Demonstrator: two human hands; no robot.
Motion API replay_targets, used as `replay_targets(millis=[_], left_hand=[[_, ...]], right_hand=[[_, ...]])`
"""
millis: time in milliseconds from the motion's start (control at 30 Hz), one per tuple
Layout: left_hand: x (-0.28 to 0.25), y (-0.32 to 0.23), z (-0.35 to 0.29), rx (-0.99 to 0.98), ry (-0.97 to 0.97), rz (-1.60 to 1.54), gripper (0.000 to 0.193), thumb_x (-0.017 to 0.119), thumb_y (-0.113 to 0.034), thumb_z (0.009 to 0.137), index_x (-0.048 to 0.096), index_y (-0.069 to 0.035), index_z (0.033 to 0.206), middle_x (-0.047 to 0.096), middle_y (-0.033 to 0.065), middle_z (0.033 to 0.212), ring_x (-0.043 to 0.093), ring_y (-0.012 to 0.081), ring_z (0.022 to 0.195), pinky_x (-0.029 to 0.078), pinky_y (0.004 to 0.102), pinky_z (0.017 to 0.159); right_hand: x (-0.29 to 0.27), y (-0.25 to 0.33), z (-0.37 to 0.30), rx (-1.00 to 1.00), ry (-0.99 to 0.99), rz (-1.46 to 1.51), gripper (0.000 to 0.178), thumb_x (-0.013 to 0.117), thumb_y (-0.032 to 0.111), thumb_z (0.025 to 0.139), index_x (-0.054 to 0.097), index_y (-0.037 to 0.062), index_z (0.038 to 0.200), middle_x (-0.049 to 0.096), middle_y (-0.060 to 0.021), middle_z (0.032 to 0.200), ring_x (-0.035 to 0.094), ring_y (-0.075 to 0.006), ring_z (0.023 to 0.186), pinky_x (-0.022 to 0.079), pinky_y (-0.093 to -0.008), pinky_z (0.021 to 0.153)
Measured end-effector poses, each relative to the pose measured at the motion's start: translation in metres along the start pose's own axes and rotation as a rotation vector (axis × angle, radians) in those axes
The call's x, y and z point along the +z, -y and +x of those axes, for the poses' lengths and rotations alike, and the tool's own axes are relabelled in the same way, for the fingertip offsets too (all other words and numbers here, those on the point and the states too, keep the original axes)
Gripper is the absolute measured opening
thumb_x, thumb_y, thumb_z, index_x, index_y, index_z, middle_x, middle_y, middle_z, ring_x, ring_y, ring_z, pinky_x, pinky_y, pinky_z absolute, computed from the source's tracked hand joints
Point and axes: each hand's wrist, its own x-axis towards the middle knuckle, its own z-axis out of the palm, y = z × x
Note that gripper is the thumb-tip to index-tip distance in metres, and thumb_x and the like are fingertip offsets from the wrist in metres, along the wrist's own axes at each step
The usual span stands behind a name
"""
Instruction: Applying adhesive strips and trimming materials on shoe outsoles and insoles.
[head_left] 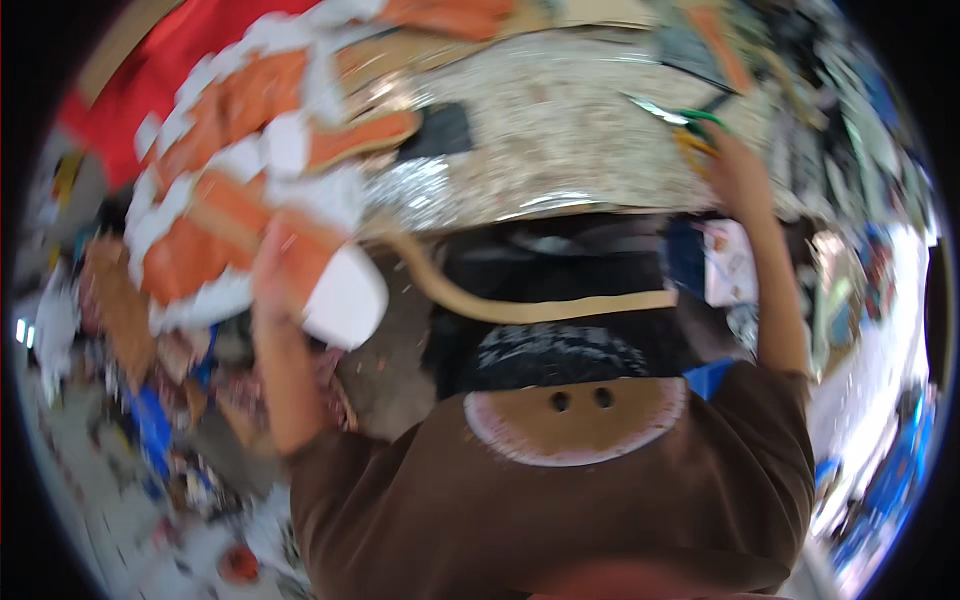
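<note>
My left hand [268, 275] is closed round an orange insole with a white rounded end [347, 300], held at the near left side of the table. Motion blurs its fingers. Out to the right, my right hand [738, 172] is at the green and yellow handles of a pair of scissors [690, 122]. Its fingers are closed on them, and the blades point left over the worktop. Another orange insole with a white end [365, 137] lies further in, beside a small dark piece [440, 130]. A long tan strip [560, 307] lies across my lap.
The worn pale worktop [560, 120] has clear plastic film along its near edge. Several orange and white pieces [225, 110] are heaped at the left, near red material [210, 50]. Clutter crowds the right side, with a dark flat piece [690, 55] at the far right.
</note>
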Motion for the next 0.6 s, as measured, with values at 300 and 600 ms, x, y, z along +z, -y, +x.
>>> replay_targets(millis=[300, 600], left_hand=[[0.051, 0.004, -0.010, 0.085, 0.006, 0.236, 0.029, 0.043, -0.025, 0.101, 0.052, 0.001, 0.111, 0.065, 0.0252, 0.103, 0.067, 0.0316, 0.095, 0.055, 0.0401, 0.083], [0.083, 0.024, -0.003, 0.093, 0.052, 0.345, 0.031, 0.044, -0.024, 0.101, 0.053, 0.002, 0.114, 0.066, 0.0183, 0.102, 0.066, 0.0245, 0.094, 0.054, 0.0361, 0.082]], right_hand=[[0.000, 0.087, -0.032, -0.138, 0.006, 0.678, 0.054, 0.062, -0.007, 0.080, 0.046, 0.0093, 0.128, 0.062, -0.0086, 0.098, 0.060, -0.0138, 0.078, 0.047, -0.0278, 0.063], [0.037, 0.256, -0.042, -0.325, 0.074, 1.405, 0.063, 0.079, 0.000, 0.074, 0.049, 0.0097, 0.129, 0.069, -0.0096, 0.106, 0.065, -0.0133, 0.098, 0.053, -0.0280, 0.082]])
